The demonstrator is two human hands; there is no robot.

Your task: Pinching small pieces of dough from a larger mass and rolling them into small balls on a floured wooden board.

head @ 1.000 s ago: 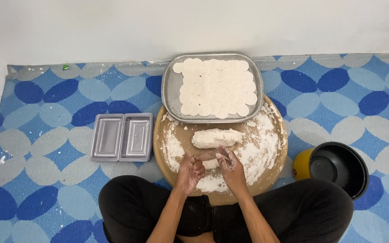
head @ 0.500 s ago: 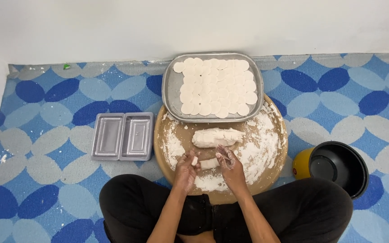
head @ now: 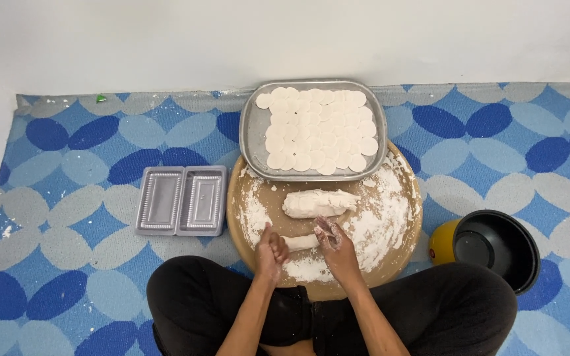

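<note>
I sit cross-legged at a round wooden board dusted with flour. My left hand is closed around the left end of a thin roll of dough lying on the board. My right hand rests on the roll's right end, fingers floury. A thicker log of dough lies just beyond them in the middle of the board. At the far edge of the board sits a metal tray filled with several flat round dough discs.
Two grey rectangular plastic trays lie side by side on the blue patterned mat to the left. A black bowl on a yellow base stands at the right by my knee. A white wall runs behind the tray.
Both hands stay on the thin dough roll with small shifts; the left hand has closed tighter on its end. The log and tray have not moved.
</note>
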